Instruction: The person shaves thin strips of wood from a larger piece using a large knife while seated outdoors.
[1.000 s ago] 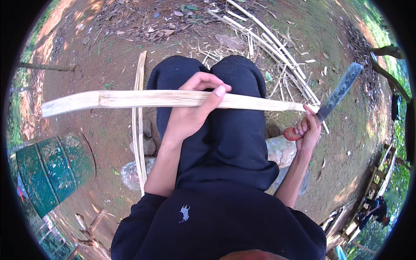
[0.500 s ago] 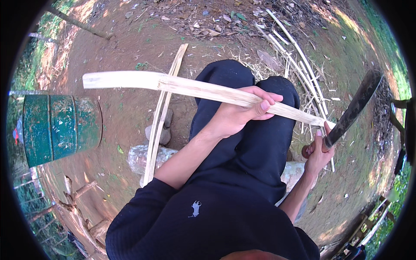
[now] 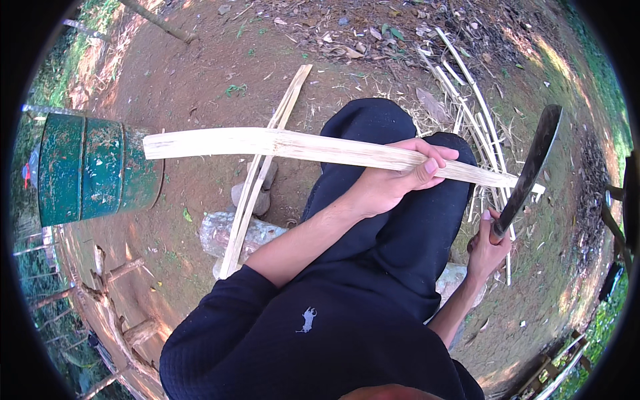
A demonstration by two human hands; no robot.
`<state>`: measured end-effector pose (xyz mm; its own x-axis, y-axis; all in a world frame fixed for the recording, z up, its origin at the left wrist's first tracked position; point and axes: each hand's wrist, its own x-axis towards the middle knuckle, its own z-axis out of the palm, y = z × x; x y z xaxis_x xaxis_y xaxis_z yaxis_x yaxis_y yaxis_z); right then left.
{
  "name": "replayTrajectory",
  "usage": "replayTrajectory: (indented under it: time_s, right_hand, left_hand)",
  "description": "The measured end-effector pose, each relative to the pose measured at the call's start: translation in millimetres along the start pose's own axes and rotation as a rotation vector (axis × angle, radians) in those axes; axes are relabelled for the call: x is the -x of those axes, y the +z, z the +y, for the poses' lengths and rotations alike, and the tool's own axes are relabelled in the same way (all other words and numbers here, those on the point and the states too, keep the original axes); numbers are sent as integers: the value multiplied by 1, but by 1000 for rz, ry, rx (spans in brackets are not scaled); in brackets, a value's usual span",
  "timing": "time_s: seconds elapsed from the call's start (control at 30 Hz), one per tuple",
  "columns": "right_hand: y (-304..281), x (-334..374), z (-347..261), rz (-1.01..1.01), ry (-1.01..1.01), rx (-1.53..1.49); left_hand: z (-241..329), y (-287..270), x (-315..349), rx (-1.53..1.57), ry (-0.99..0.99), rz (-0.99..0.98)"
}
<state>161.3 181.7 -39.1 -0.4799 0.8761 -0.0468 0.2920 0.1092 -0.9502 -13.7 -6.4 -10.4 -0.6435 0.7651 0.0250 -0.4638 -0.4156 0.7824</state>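
My left hand (image 3: 403, 177) is closed round a long, pale split bamboo strip (image 3: 313, 147), thumb on top. The strip lies crosswise over my knees, its wide end out to the left and its narrow end to the right, with a node ridge partway along. In my right hand (image 3: 488, 248) is the wooden handle of a machete (image 3: 530, 173). Its dark, broad blade points up and away, crossing over the strip near its right end. Whether the edge touches the strip I cannot tell.
Two pale strips (image 3: 252, 183) lean on a log (image 3: 217, 233) at my left, beside stones (image 3: 253, 199). A worn green drum (image 3: 100, 170) lies farther left. More thin strips (image 3: 477, 107) and shavings litter the ground at the far right. A branch frame (image 3: 117, 313) stands lower left.
The right hand has turned the machete more upright and brought its blade across the strip's right end. My fingers there have come off the strip. The whole view has shifted slightly.
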Motion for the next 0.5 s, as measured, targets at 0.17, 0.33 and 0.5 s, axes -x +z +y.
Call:
replayTrajectory:
  time_s: [0.17,0.33,0.5]
  right_hand:
    - [-1,3,4,0,35,-28]
    - [-5,2,9,0,11,-26]
    - [-13,-1,10,35,33,-60]
  left_hand:
    - [-8,-6,-2,183,68,-9]
    - [5,-22,-21,290,255,42]
    - [69,-44,-46,231,454,545]
